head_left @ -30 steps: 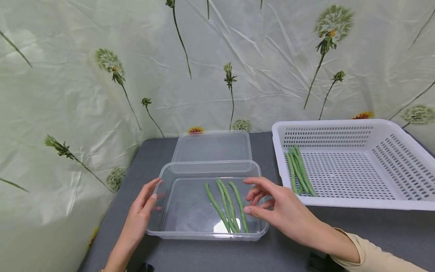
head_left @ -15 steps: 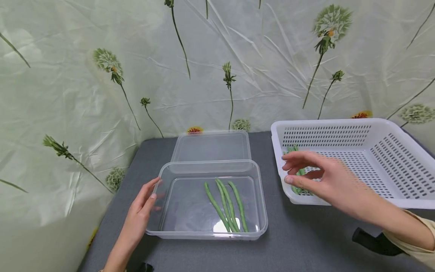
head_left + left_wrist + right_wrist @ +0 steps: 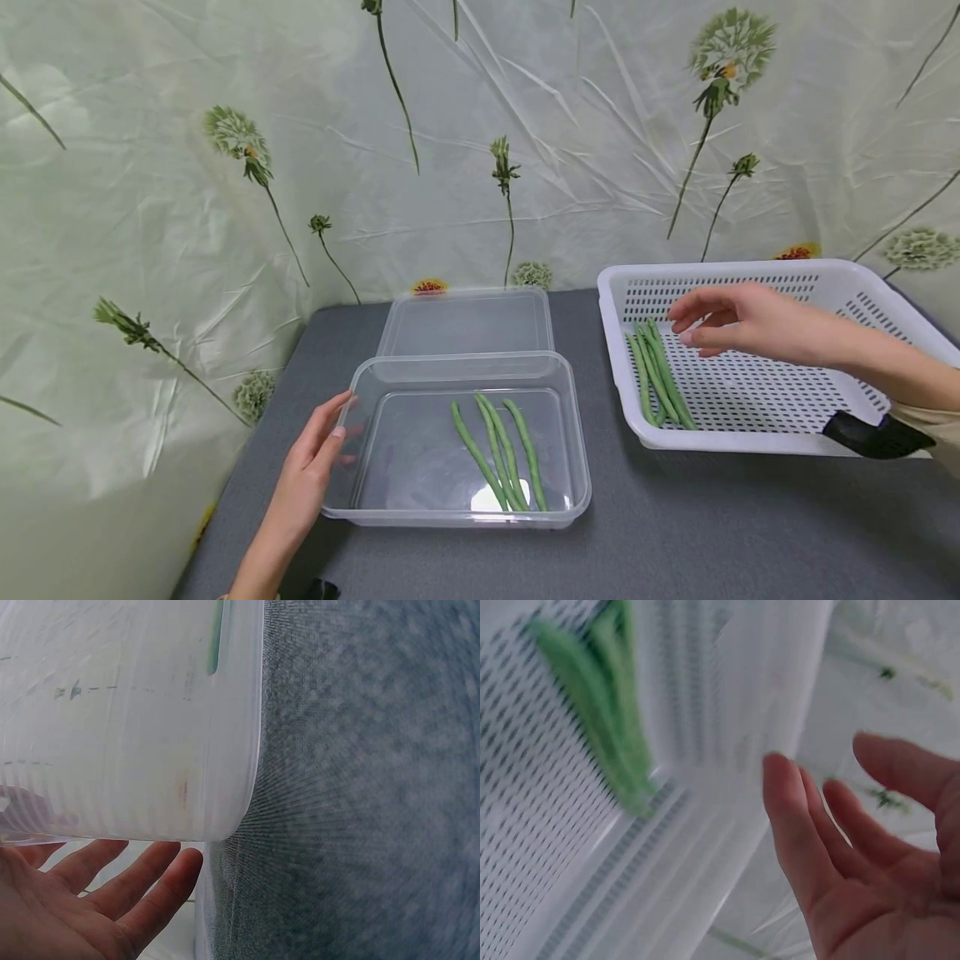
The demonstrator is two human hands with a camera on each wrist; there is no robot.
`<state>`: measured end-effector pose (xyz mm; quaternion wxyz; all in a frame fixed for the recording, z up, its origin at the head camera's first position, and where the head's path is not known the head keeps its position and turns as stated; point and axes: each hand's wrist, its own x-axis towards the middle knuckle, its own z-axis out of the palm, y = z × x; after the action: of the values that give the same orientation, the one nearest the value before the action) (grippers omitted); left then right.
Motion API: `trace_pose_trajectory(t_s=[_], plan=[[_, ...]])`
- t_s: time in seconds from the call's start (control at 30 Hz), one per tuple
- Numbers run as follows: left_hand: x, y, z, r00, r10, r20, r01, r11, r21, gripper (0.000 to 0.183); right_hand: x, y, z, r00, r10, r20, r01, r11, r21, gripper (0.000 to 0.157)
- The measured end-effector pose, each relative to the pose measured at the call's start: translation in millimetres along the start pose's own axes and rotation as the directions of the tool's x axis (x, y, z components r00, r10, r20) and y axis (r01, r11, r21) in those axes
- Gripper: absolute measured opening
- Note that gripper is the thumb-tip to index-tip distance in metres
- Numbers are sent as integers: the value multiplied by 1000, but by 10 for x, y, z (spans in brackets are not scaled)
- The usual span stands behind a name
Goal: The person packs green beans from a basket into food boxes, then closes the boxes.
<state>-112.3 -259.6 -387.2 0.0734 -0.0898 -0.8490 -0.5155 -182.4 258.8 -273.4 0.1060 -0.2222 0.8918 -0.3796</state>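
Observation:
My left hand (image 3: 307,467) is at the left end of a clear plastic container (image 3: 408,518). Its loosely extended fingers (image 3: 154,896) rest against the outer wall, with the thumb near the rim. Several green beans (image 3: 495,454) lie in the right half of this container. Over the left part of a white perforated basket (image 3: 750,442), my right hand (image 3: 757,321) hovers with fingers relaxed and nothing between them. More green beans (image 3: 660,379) lie together along the basket's left side, below and left of that hand. The right wrist view shows these beans (image 3: 600,712) blurred, apart from the fingertips.
A flat translucent lid (image 3: 468,321) lies behind the container on the grey tabletop (image 3: 480,562). Behind the table hangs a flower-printed sheet (image 3: 450,167). A black strap (image 3: 877,435) hangs below the right wrist, over the basket's front rim.
My right hand has moved from the container's right edge over to the basket, rising and shifting right past the beans there. My left hand and the beans have stayed put.

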Motion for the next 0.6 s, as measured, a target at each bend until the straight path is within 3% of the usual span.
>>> trace_pose_trajectory(t_s=[0.23, 0.6], plan=[[-3, -17, -19, 1000, -2, -1, 2, 1000, 6, 41, 256, 308, -119, 980, 115, 160, -124, 991, 52, 39], [-8, -44, -25, 1000, 4, 3, -4, 1000, 2, 41, 547, 847, -17, 980, 142, 141, -156, 983, 94, 33]])
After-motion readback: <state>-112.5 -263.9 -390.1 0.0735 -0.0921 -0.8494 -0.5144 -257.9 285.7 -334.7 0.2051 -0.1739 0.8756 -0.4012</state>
